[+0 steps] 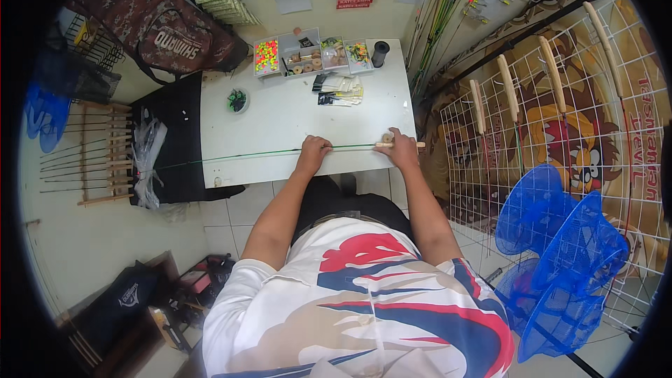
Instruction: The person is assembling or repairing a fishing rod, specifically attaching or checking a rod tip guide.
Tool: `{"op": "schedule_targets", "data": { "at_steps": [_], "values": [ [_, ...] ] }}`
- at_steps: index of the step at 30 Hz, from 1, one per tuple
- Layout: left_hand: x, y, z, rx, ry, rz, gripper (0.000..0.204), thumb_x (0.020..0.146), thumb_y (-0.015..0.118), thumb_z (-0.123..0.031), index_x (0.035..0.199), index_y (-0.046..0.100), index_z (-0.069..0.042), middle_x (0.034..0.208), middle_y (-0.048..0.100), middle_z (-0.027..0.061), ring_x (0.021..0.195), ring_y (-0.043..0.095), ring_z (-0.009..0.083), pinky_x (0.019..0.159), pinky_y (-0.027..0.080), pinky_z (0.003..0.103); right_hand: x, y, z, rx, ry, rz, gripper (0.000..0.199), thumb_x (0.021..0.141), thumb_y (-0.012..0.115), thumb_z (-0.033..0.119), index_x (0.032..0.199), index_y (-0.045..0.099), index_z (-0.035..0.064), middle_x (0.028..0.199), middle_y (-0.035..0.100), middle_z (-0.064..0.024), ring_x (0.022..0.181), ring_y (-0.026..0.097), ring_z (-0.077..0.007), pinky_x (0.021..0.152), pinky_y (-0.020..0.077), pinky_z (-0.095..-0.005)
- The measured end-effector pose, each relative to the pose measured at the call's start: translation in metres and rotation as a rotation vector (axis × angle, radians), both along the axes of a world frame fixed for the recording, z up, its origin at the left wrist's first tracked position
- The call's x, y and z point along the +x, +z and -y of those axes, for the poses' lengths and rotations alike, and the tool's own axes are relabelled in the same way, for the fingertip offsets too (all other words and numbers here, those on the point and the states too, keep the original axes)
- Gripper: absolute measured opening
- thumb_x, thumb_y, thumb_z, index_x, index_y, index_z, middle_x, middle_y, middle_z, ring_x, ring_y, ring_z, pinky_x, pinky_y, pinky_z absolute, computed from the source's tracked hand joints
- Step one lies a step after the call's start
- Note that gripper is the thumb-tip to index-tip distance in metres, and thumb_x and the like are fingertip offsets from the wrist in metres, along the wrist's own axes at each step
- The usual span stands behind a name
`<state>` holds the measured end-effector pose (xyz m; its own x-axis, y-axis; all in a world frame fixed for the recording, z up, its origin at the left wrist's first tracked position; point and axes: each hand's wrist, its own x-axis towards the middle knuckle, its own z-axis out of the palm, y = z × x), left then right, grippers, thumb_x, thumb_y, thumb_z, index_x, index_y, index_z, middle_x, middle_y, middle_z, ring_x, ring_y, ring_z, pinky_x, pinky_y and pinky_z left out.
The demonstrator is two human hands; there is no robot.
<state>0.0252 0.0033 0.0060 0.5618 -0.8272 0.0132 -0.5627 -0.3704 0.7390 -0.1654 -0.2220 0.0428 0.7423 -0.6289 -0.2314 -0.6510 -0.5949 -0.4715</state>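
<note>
A thin green fishing rod (259, 154) lies lengthwise over the white table (280, 119), its tip running past the left edge. My left hand (314, 155) pinches the green shaft near the middle of the table. Farther right, my right hand (401, 149) grips the rod's pale handle (421, 144), whose end sticks out past the fingers. A small round tan piece, like a cork ring (387, 138), shows beside my right thumb; whether the hand holds it too I cannot tell.
Along the table's back stand bright beads (267, 56) in a white box, trays of small parts and a dark cylinder (380, 54). Packets (339, 89) and a small tub (237, 101) lie nearer. Rods hang on the right wire rack (455, 147), above blue nets (560, 252).
</note>
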Motion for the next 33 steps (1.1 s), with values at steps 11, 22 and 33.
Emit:
{"op": "schedule_targets", "data": {
  "at_steps": [11, 22, 33],
  "values": [
    [0.011, -0.002, 0.0, -0.015, 0.015, 0.036, 0.011, 0.079, 0.074, -0.009, 0.089, 0.073, -0.004, 0.091, 0.07, 0.0113, 0.094, 0.059, 0.0314, 0.086, 0.047, 0.041, -0.004, -0.005, 0.003, -0.011, 0.082, -0.006, 0.053, 0.084, 0.072, 0.032, 0.128, 0.056, 0.0071, 0.107, 0.068, -0.0186, 0.099, 0.061, -0.0394, 0.091, 0.0453, -0.046],
    [0.015, 0.0, 0.005, -0.003, 0.016, 0.038, 0.01, 0.077, 0.075, -0.011, 0.085, 0.073, -0.005, 0.088, 0.071, 0.0102, 0.091, 0.06, 0.0309, 0.084, 0.048, 0.041, -0.011, -0.005, 0.004, -0.02, 0.145, -0.023, 0.042, 0.088, 0.067, 0.026, 0.122, 0.057, 0.0042, 0.102, 0.068, -0.0187, 0.098, 0.06, -0.0371, 0.089, 0.0439, -0.0442],
    [0.002, -0.007, -0.001, 0.016, 0.022, 0.099, 0.009, 0.078, 0.073, -0.01, 0.085, 0.073, -0.005, 0.088, 0.071, 0.0103, 0.09, 0.06, 0.0313, 0.083, 0.048, 0.042, -0.005, -0.018, 0.005, -0.111, 0.165, 0.174, 0.038, 0.078, 0.075, 0.023, 0.108, 0.064, 0.0026, 0.101, 0.065, -0.0142, 0.101, 0.058, -0.0331, 0.091, 0.0431, -0.0434]
  ]
}}
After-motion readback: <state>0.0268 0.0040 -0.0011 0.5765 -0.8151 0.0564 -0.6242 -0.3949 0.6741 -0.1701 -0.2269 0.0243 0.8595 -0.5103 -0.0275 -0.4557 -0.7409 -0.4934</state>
